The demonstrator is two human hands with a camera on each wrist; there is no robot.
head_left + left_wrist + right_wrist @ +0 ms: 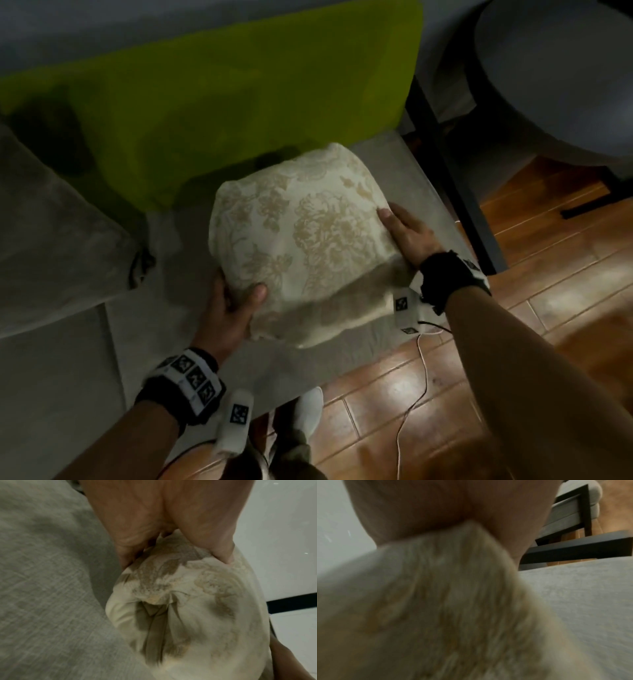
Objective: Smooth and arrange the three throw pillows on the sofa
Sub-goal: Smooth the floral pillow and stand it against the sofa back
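Note:
A cream floral pillow (301, 240) sits on the grey sofa seat (164, 349), held between both hands. My left hand (236, 301) grips its near-left corner, thumb on top and fingers underneath. In the left wrist view, the left hand (176, 559) pinches the bunched corner of the floral pillow (197, 615). My right hand (407, 233) grips the pillow's right edge, thumb on top. In the blurred right wrist view, the floral pillow (436, 601) wedges into that palm (450, 507). A bright green pillow (239, 102) leans on the sofa back. A grey pillow (51, 222) lies at the left.
A black-framed seat (445, 171) stands just right of the sofa end, with a round grey cushion (548, 68) beyond it. Wooden floor (513, 342) lies to the right, crossed by a thin white cable (423, 373). My white shoes (308, 411) stand at the sofa's front edge.

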